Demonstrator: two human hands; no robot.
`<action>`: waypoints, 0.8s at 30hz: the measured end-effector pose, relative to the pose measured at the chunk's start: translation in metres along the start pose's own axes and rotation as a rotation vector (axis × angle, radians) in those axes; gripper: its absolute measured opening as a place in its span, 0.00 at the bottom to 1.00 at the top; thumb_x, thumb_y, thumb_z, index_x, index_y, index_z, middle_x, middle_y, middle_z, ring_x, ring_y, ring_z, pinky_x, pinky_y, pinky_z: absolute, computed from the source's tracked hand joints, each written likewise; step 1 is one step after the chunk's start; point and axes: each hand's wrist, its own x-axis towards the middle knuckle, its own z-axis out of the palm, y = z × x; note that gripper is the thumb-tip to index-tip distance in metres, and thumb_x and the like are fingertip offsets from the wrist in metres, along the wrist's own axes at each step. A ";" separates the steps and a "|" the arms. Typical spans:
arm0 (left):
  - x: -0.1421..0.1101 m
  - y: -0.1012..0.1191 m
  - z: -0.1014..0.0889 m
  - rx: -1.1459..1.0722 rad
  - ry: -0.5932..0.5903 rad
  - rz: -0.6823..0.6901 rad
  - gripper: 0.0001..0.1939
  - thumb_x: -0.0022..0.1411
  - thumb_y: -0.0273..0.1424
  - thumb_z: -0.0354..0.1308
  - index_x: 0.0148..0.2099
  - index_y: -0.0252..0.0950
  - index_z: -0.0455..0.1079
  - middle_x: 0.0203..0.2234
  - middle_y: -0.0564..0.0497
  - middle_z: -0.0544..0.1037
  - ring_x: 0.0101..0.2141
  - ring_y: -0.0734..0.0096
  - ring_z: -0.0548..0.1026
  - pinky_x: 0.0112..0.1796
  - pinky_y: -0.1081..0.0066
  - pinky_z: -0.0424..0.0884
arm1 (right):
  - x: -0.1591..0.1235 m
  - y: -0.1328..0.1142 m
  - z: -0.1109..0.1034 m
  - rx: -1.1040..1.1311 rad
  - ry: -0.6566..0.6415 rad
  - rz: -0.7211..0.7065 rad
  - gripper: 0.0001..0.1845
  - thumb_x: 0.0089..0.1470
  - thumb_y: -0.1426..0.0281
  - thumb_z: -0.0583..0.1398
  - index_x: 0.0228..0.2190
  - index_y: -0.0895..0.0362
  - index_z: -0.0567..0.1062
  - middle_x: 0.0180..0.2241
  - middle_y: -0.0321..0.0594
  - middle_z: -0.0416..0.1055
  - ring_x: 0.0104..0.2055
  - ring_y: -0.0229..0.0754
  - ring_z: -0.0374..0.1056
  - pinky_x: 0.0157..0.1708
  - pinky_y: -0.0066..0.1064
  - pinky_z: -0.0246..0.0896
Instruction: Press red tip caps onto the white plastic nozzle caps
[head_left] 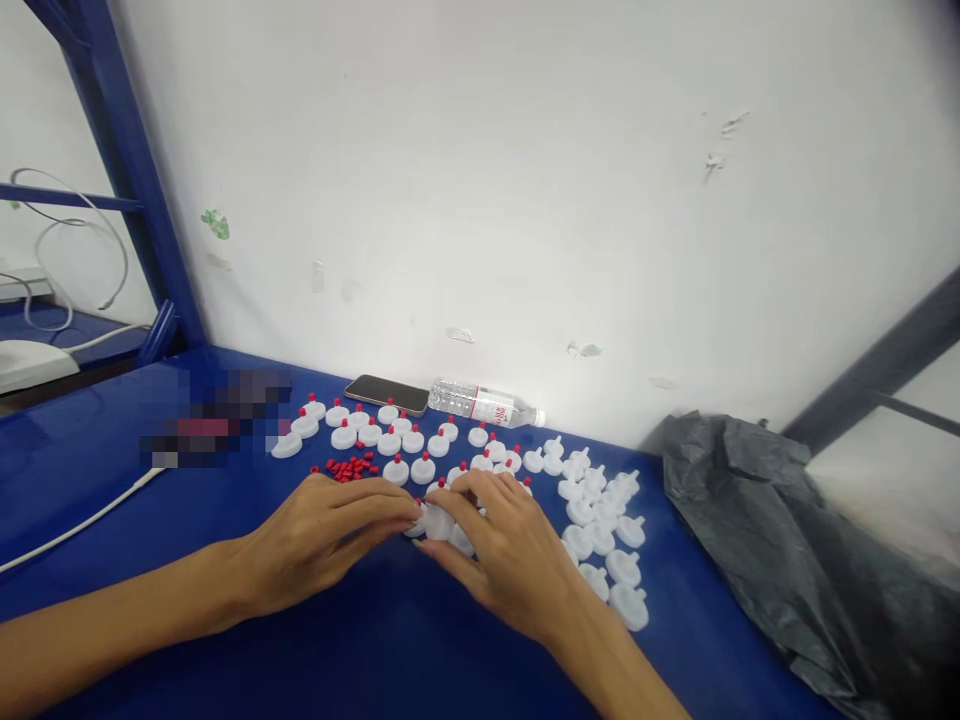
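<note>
My right hand (pixel 495 540) holds a white round nozzle cap (pixel 439 524) between thumb and fingers, above the blue table. My left hand (pixel 337 525) is closed beside it, thumb and fingertips pressed together; whatever they pinch is hidden. A bit of red shows at those fingertips, and I cannot tell whether it is held or belongs to a cap behind. Behind both hands stand several white caps with red tips (pixel 423 469). Small loose red tips (pixel 352 469) lie in a pile past my left hand. Right of my right hand sit several white caps without red tips (pixel 602 537).
A phone (pixel 388 393) and a clear plastic bottle (pixel 487 404) lie along the wall. A dark plastic bag (pixel 750 530) covers the table's right side. On the left, a white cable (pixel 97 520) runs to a blurred-out dark object (pixel 225 415). A blue frame post (pixel 142 160) rises at left.
</note>
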 end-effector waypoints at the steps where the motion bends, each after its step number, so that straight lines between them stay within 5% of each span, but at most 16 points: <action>1: 0.000 0.000 0.000 -0.001 -0.002 0.000 0.12 0.69 0.24 0.56 0.53 0.35 0.72 0.39 0.47 0.84 0.36 0.74 0.82 0.35 0.80 0.77 | 0.000 0.001 0.000 -0.001 0.012 0.005 0.17 0.60 0.61 0.63 0.47 0.57 0.74 0.42 0.44 0.74 0.41 0.49 0.72 0.40 0.43 0.69; 15: 0.001 0.004 -0.002 0.030 -0.013 -0.045 0.14 0.69 0.24 0.55 0.54 0.40 0.70 0.38 0.49 0.85 0.34 0.72 0.83 0.33 0.77 0.77 | 0.001 0.000 -0.001 0.045 0.080 -0.054 0.17 0.62 0.62 0.62 0.49 0.59 0.72 0.41 0.42 0.80 0.38 0.47 0.76 0.49 0.45 0.66; 24: 0.002 0.005 -0.002 -0.049 -0.094 -0.224 0.08 0.71 0.28 0.53 0.49 0.41 0.71 0.36 0.51 0.80 0.33 0.72 0.78 0.33 0.75 0.72 | 0.002 -0.009 -0.001 0.021 0.155 -0.055 0.18 0.65 0.61 0.57 0.49 0.61 0.73 0.36 0.45 0.78 0.38 0.49 0.73 0.46 0.47 0.68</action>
